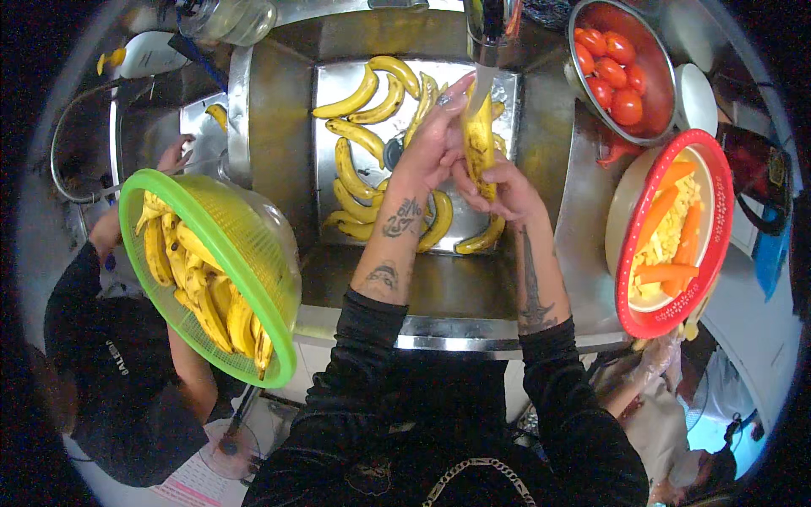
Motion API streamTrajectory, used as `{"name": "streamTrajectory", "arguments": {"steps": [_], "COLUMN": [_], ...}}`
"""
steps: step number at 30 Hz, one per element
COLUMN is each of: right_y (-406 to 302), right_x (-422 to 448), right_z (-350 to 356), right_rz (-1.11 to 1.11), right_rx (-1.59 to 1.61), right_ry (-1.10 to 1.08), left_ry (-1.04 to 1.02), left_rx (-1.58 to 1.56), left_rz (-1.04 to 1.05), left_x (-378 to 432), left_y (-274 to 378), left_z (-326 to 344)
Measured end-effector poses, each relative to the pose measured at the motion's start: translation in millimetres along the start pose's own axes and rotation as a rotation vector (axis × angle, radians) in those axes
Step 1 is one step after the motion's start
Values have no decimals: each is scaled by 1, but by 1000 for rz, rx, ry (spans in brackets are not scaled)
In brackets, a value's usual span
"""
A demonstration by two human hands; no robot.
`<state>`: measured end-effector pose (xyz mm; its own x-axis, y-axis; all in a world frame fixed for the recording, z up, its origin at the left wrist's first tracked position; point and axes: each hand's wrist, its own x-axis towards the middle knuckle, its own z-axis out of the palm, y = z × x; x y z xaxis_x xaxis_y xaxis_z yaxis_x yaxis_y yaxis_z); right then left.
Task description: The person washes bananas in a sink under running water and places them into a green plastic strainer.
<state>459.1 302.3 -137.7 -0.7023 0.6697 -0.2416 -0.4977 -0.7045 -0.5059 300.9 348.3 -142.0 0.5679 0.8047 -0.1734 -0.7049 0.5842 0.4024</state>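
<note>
My right hand grips the lower end of a yellow plantain or banana, which stands nearly lengthwise under the metal faucet. Water runs from the spout onto its upper end. Against the same fruit's left side, my left hand holds on, its fingers partly hidden behind the peel. Below both hands, several more yellow fruits with dark marks lie across the floor of the steel sink. A dark round drain piece shows beside my left wrist.
A green-rimmed colander full of yellow fruit stands at left. At right are a steel bowl of tomatoes and a red-rimmed bowl with carrots over diced pieces. Other people work on both sides.
</note>
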Motion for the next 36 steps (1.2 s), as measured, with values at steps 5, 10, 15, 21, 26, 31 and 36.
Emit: {"name": "streamTrajectory", "arguments": {"steps": [5, 10, 15, 21, 26, 31, 36], "right_y": [3, -3, -1, 12, 5, 27, 27], "right_x": [6, 21, 21, 13, 5, 20, 3], "right_z": [13, 28, 28, 31, 33, 13, -17], "right_rz": [-61, -130, -84, -133, -58, -3, -105], "right_rx": [-166, -167, -470, -697, -851, -886, -1085], "right_ry": [212, 427, 358, 383, 452, 801, 844], "left_ry": [323, 324, 388, 557, 636, 602, 721], "left_rx": [221, 457, 485, 551, 421, 811, 820], "left_rz": [149, 167, 231, 163, -89, -104, 142], "left_x": [0, -15, -14, 7, 12, 11, 8], "left_y": [-4, -7, -1, 3, 0, -18, -59], "left_z": [19, 17, 9, -8, -11, -33, 13]}}
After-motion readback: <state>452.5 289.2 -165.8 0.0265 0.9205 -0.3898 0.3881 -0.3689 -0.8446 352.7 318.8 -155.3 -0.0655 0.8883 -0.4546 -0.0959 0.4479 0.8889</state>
